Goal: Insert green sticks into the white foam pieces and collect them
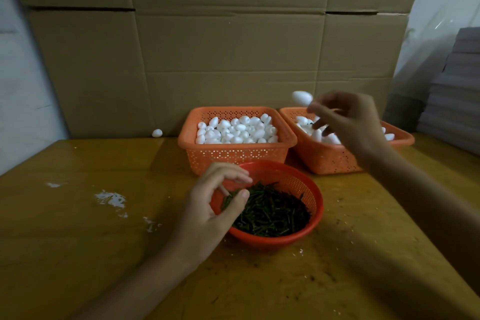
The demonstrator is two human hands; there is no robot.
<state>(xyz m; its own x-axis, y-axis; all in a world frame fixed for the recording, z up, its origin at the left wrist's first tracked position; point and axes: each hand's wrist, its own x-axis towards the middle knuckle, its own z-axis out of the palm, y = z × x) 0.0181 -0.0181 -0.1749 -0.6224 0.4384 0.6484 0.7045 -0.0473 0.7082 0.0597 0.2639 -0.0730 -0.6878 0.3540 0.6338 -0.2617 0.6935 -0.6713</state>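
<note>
Lower centre: left hand pinches a stick over the bowl. Advise lifting one only, gripped near its end. Centre basket holds bare foam. Upper right: right hand is blurred, fingers loosely curled, a foam piece at the fingertips above the right basket. Grip cannot be determined.

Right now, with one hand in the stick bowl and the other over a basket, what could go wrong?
The foam piece sits right at the fingertips of the right hand above the right basket; it could fall outside, like the stray piece by the cardboard. The left hand pinches green sticks over the red bowl; some may scatter on the table.
</note>
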